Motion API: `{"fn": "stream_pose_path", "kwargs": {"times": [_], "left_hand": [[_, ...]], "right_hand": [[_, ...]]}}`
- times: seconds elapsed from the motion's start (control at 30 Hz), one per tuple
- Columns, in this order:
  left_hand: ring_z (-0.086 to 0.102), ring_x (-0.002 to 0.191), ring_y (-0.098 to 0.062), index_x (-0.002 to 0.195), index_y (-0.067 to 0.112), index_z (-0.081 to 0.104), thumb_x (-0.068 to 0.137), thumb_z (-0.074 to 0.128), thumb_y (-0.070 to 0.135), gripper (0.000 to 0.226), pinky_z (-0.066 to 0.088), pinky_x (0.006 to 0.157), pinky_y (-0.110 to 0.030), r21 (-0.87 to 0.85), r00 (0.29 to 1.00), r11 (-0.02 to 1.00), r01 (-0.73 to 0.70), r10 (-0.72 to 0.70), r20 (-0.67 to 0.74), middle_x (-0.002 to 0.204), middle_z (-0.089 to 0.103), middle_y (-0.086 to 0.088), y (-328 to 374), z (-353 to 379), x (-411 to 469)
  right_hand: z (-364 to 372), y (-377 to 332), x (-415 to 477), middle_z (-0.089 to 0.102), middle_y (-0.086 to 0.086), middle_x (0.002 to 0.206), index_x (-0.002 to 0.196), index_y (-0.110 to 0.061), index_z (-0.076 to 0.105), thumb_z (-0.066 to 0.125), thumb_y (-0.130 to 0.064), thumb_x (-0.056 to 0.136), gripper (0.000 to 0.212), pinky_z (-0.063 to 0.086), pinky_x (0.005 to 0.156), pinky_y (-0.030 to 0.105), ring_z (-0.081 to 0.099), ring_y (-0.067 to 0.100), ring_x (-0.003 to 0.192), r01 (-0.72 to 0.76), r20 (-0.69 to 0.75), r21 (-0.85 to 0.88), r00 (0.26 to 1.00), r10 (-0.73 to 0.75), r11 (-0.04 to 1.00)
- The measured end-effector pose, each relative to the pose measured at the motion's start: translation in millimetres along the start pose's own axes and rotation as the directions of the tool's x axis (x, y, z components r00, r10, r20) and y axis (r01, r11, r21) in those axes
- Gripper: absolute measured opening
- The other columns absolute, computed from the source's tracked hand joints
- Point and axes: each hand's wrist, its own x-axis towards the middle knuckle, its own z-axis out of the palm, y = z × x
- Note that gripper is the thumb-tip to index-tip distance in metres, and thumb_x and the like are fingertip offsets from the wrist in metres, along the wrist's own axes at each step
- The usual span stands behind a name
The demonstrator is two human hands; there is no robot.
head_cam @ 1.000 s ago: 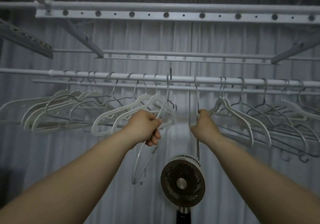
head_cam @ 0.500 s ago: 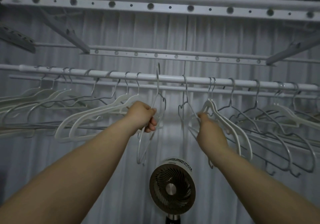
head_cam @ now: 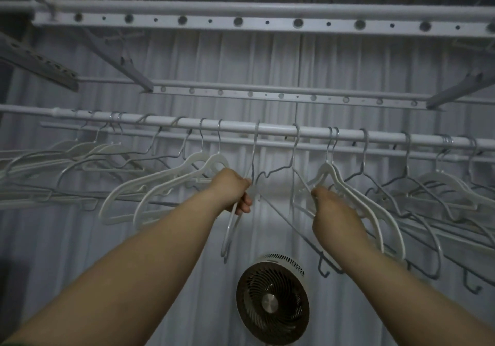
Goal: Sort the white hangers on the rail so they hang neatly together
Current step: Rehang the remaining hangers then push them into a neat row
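**At the rail: both hands on hangers, mid-span**

At the middle of the rail [head_cam: 267, 128], the left hand [head_cam: 232, 189] is closed in a fist around a white hanger [head_cam: 232, 227] seen nearly edge-on. Its hook sits over the rail directly above the hand, and its lower arm curves down below the fist. The right hand [head_cam: 333, 215] reaches up to a pair of white hangers [head_cam: 348, 187] whose hooks lie side by side on the rail. The fingertips touch the near hanger's shoulder; the hand is seen from the back, so whether the fingers are closed on it cannot be told.

Between the two hands hangs one grey wire hanger [head_cam: 278, 170], hooked on the rail and held by neither hand.

Left of the left hand, two more white hangers [head_cam: 160, 182] hang close together, angled away to the left. Beyond them, white and grey wire hangers are mixed and overlapping as far as the frame edge. Right of the pair at the right hand, grey wire hangers [head_cam: 380, 182] alternate with further white ones out to the right edge.

Below the hands a round fan [head_cam: 272, 298] stands facing the camera. A pale curtain [head_cam: 241, 61] hangs behind the rail.
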Motion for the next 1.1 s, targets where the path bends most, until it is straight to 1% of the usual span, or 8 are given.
{"fn": "stream_pose_path", "kwargs": {"times": [0.1,0.2,0.27,0.3,0.57,0.8,1.0,1.1], "left_hand": [[0.055,0.037,-0.014,0.068,0.004,0.047,0.098,0.037,0.026,0.038,0.041,0.031,-0.014,0.147,1.000,0.989,0.009,-0.007,-0.014,0.061,0.054,-0.010,2.0,-1.8,-2.6],[0.065,0.076,-0.029,0.095,-0.004,0.061,0.096,0.039,0.034,0.043,0.053,0.064,-0.029,0.362,0.996,0.932,-0.034,0.061,-0.065,0.092,0.068,-0.018,0.6,-4.9,-6.4],[0.060,0.106,-0.032,0.117,-0.001,0.057,0.095,0.040,0.037,0.046,0.047,0.087,-0.033,0.512,0.979,0.856,-0.067,0.155,-0.130,0.117,0.064,-0.019,-2.0,-7.8,-13.3],[0.058,0.110,-0.032,0.118,0.001,0.056,0.095,0.040,0.036,0.045,0.045,0.090,-0.032,0.554,0.968,0.828,-0.091,0.203,-0.145,0.118,0.063,-0.018,-3.0,-10.3,-19.4],[0.050,0.116,-0.018,0.112,0.018,0.064,0.095,0.042,0.029,0.030,0.040,0.087,-0.029,0.750,0.757,0.596,-0.287,0.621,-0.204,0.117,0.065,0.001,-12.3,-70.8,-65.3],[0.051,0.117,-0.027,0.111,0.011,0.066,0.090,0.051,0.022,0.028,0.039,0.092,-0.033,0.683,0.668,0.712,-0.163,0.589,-0.455,0.117,0.066,-0.009,-47.7,-173.7,-55.3],[0.057,0.109,-0.022,0.126,0.018,0.052,0.086,0.054,0.041,0.046,0.044,0.088,-0.033,0.582,0.805,0.796,-0.165,0.450,-0.387,0.121,0.061,0.000,-81.9,-215.6,-46.2],[0.057,0.114,-0.023,0.132,0.018,0.045,0.088,0.051,0.042,0.051,0.043,0.088,-0.032,0.621,0.879,0.770,-0.143,0.388,-0.278,0.126,0.059,-0.002,-90.0,-218.3,-38.1]], "right_hand": [[-1.7,-1.2,-1.8,0.051,0.007,0.130,0.132,-0.010,0.042,0.038,0.001,0.091,0.042,0.045,0.081,0.029,0.053,0.024,0.114,-0.007,0.001,-0.008,1.000,0.007,1.000],[-2.4,-3.8,-3.7,0.042,0.009,0.137,0.137,-0.011,0.036,0.040,-0.002,0.092,0.046,0.041,0.093,0.032,0.043,0.026,0.124,0.015,0.012,-0.056,1.000,-0.014,0.998],[-4.1,-6.1,-5.0,0.039,0.008,0.141,0.139,-0.012,0.033,0.041,-0.005,0.092,0.048,0.036,0.099,0.032,0.037,0.026,0.128,0.035,-0.006,-0.102,0.999,-0.036,0.994],[-5.7,-7.8,-5.8,0.038,0.007,0.143,0.139,-0.013,0.033,0.042,-0.007,0.092,0.049,0.034,0.102,0.031,0.035,0.025,0.129,0.048,-0.020,-0.127,0.998,-0.051,0.991],[-31.4,-55.5,-6.9,0.038,0.008,0.144,0.137,-0.013,0.040,0.046,-0.014,0.091,0.046,0.022,0.107,0.036,0.026,0.028,0.134,0.142,-0.154,-0.099,0.976,-0.156,0.985],[-31.0,-134.9,4.3,0.045,0.011,0.138,0.129,-0.013,0.049,0.050,-0.019,0.091,0.039,0.029,0.104,0.034,0.034,0.029,0.129,0.152,-0.137,0.065,0.980,-0.142,0.986],[-1.2,-211.6,12.1,0.040,0.008,0.142,0.132,-0.014,0.046,0.051,-0.032,0.091,0.045,0.031,0.105,0.035,0.029,0.028,0.134,0.126,-0.068,0.156,0.991,-0.117,0.980],[12.2,-232.5,14.2,0.036,0.009,0.144,0.137,-0.013,0.039,0.054,-0.042,0.087,0.060,0.034,0.105,0.038,0.028,0.028,0.135,0.061,0.028,0.123,0.998,-0.065,0.990]]}}
